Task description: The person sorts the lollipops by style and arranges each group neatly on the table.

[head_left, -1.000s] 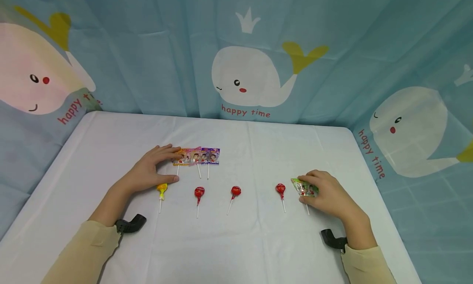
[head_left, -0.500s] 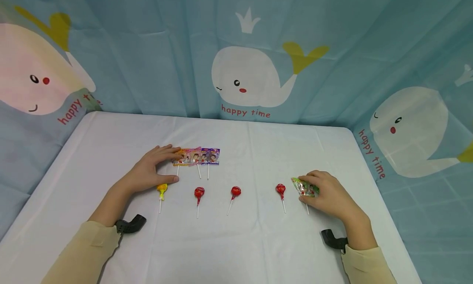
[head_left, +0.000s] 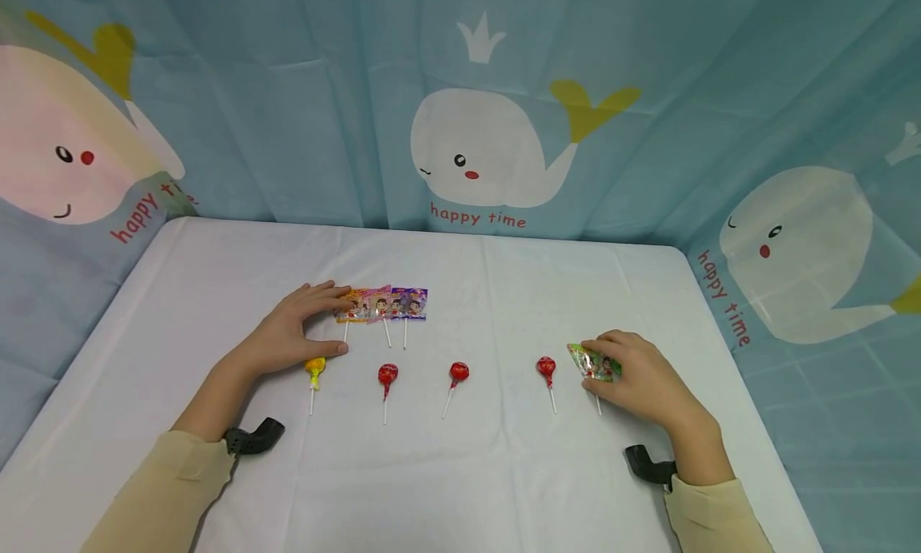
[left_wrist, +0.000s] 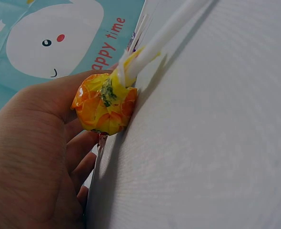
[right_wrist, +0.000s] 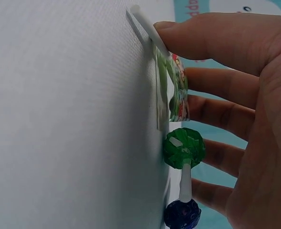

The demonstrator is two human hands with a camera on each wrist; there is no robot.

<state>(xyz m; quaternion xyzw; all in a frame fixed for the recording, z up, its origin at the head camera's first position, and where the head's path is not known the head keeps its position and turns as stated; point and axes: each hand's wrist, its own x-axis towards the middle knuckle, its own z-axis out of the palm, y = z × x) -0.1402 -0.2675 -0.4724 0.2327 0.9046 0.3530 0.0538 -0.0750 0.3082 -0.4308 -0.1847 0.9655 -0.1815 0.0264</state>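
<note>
My left hand (head_left: 291, 329) lies at the left of a row of flat-packet lollipops, fingertips touching the orange packet (head_left: 354, 307), thumb by its stick. Next to it are a pink packet (head_left: 380, 304) and a purple packet (head_left: 410, 304). Just below that thumb lies a round yellow lollipop (left_wrist: 105, 105). On the right, my right hand (head_left: 636, 377) holds a flat lollipop in a green packet (head_left: 592, 362) between thumb and fingers, low on the cloth. In the right wrist view, a round green lollipop (right_wrist: 183, 148) and a dark blue one (right_wrist: 182, 214) lie beneath the fingers.
Three round red lollipops lie across the middle: one at left (head_left: 388, 374), one at centre (head_left: 459, 371), one at right (head_left: 546, 368), beside the green packet. A white cloth (head_left: 403, 489) covers the table. Blue whale-print curtains (head_left: 324, 137) hang behind and at the sides.
The right hand has shifted the green packet very slightly away from me. The left hand and the other lollipops stay where they were.
</note>
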